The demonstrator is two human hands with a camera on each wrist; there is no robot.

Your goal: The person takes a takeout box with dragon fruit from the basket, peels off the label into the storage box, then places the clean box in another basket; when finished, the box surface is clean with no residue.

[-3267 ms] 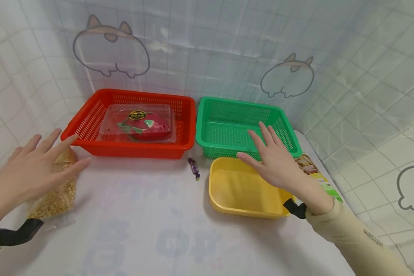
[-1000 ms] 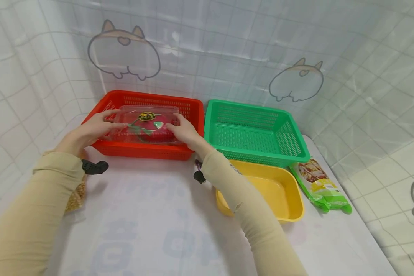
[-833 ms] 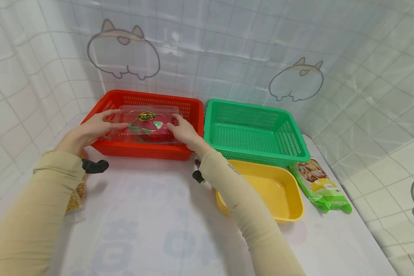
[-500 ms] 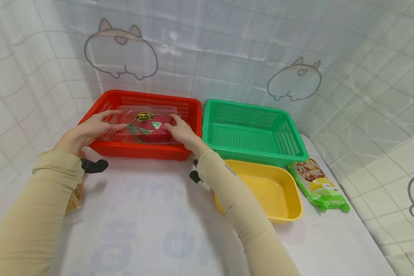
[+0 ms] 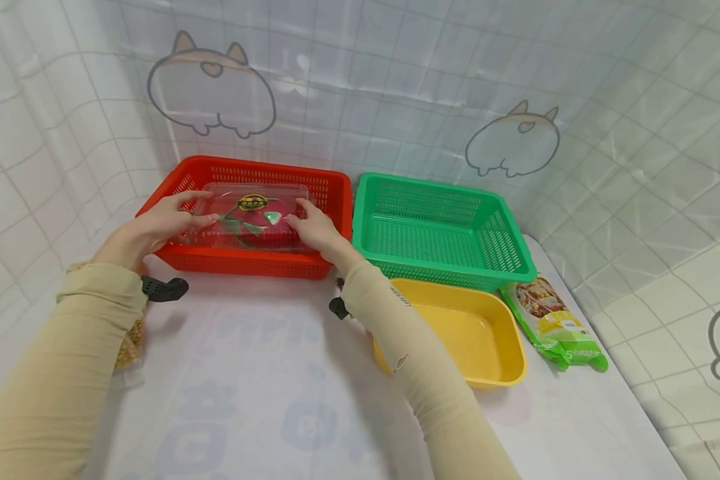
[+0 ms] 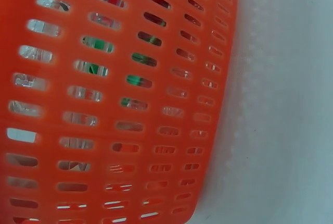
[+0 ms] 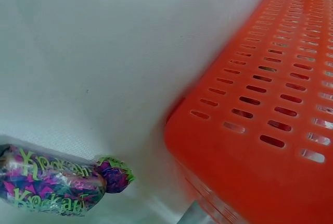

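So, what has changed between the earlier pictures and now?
The left hand moved right and forward, and the right hand moved left; both now hold the clear box at its ends. The box stayed in the red basket; the green basket and yellow tub stayed put.

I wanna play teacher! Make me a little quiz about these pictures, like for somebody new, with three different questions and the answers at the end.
1. True or false: the clear box sits inside the green basket.
2. In the right wrist view, which small thing lies beside the red basket?
A) a spoon
B) a wrapped candy
C) a cup
3. How many hands are touching the clear box?

Key
1. False. It sits inside the red basket.
2. B.
3. Two: the left hand at one end and the right hand at the other.
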